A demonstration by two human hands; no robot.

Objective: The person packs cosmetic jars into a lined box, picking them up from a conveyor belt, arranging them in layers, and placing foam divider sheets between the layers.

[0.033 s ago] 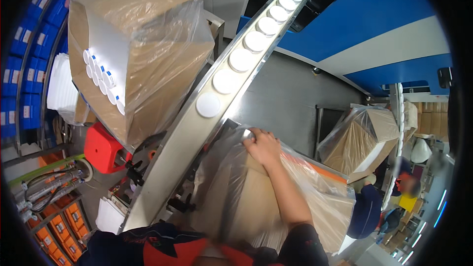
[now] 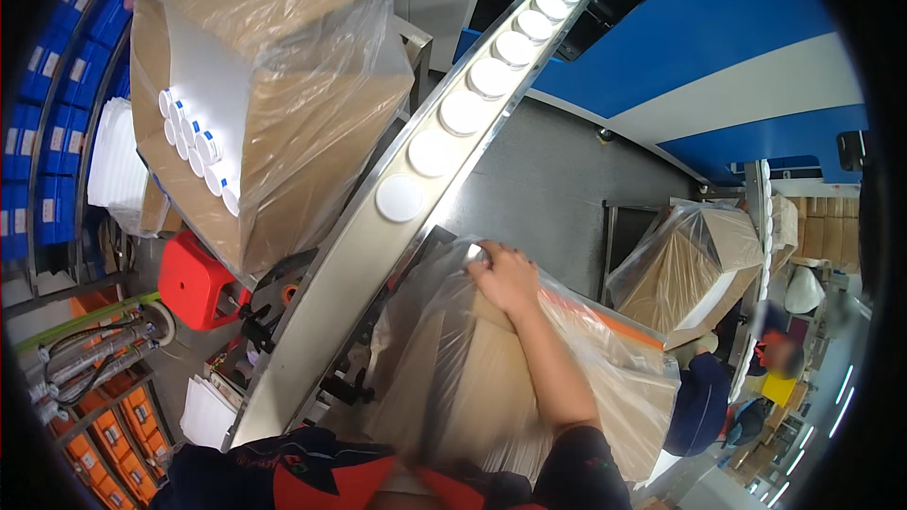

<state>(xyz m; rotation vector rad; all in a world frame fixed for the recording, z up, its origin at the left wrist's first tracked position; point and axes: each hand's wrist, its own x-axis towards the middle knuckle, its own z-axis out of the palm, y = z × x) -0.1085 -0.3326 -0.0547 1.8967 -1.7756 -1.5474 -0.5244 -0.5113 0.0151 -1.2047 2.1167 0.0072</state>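
My right hand [image 2: 510, 279] rests at the far rim of a cardboard box [image 2: 487, 368] lined with clear plastic film [image 2: 605, 359]. Its fingers curl over the edge and pinch the film there, and a bright pale patch shows beside the thumb. The right forearm runs across the box from the lower edge. My left hand is out of view; only dark sleeve and clothing show at the bottom. Beside the box, a conveyor belt [image 2: 335, 274] carries a row of white round lids [image 2: 400, 198], the nearest one a little beyond my hand's left.
At the left stands another film-covered box [image 2: 312, 123] with stacked white tubs [image 2: 203, 146] inside. A red stool [image 2: 194, 283], blue bins [image 2: 61, 198] and orange drawers [image 2: 104, 434] are nearby. Blue machinery [image 2: 737, 47] stands at the upper right. Farther right are a third box [image 2: 694, 264] and other people.
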